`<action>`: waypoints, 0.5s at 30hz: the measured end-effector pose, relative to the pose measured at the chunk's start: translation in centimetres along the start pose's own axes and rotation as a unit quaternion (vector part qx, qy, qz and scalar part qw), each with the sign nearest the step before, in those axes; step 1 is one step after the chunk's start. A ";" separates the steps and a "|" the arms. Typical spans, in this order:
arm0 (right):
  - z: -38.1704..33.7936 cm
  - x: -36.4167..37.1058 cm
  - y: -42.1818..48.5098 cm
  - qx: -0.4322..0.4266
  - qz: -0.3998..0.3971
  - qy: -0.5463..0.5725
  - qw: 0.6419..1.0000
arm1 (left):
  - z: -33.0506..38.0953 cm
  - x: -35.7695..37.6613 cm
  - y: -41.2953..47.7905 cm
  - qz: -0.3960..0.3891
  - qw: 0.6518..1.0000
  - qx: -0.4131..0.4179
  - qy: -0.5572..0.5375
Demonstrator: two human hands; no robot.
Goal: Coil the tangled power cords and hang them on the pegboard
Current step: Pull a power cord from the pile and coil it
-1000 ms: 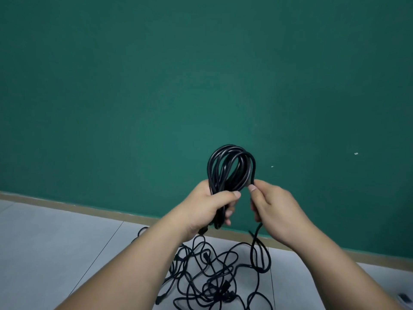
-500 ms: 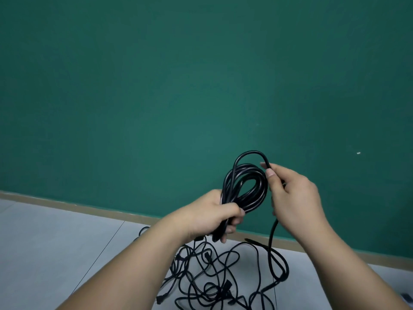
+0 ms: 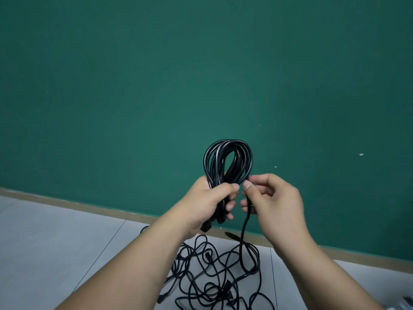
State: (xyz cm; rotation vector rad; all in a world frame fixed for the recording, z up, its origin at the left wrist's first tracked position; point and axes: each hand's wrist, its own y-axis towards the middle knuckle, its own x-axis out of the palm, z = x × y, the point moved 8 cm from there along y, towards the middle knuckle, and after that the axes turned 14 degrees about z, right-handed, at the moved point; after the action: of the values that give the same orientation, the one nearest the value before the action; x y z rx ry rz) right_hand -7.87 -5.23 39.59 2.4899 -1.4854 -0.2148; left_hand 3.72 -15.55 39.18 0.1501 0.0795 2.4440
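Green wall (image 3: 156, 86) fills most of the view, with a beige baseboard (image 3: 67, 203) running along its foot and pale grey floor tiles (image 3: 55, 253) below it. Both forearms reach forward and the 2 hands meet in front of the wall, almost touching at the thumbs.

The left hand (image 3: 207, 202) is clenched round a coil (image 3: 231, 143) of black power cord. Its thumb lies across the front of the bundle and its fingers wrap round the back. The loops stand up above the fist in a narrow oval against the green, and a black plug end (image 3: 205, 228) pokes out beneath the heel of that hand.

The right hand (image 3: 277, 204), just beside the left, pinches 1 loose strand (image 3: 243, 233) between thumb and curled fingers, close against the coil's right edge. From that pinch the strand drops straight down below the right hand to the floor.

Beneath both hands, between the forearms, lies a tangle of cords (image 3: 214, 283) on the tiles (black loops crossing every way, with a few plugs among them). How many cords make it up I cannot tell.

Past the right hand, 2 small pale specks (image 3: 361, 154) mark the wall.
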 end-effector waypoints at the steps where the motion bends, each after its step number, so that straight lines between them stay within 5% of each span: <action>1: 0.1 0.1 -0.1 0.013 -0.001 0.014 1.000 | 0.1 0.2 -0.2 -0.004 1.000 0.006 0.015; 8: -1.0 0.1 -0.5 -0.100 0.000 -0.096 0.990 | -0.8 0.6 -0.2 0.027 0.997 0.034 0.065; 15: -1.3 0.1 0.2 -0.172 0.011 -0.147 0.974 | -0.9 1.0 -0.4 0.018 1.000 -0.009 -0.013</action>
State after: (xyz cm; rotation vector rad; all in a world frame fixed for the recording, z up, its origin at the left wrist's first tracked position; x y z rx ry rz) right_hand -7.72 -5.24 40.88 2.2309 -1.4311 -0.7940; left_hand 3.07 -14.64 38.32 0.1772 0.0424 2.4765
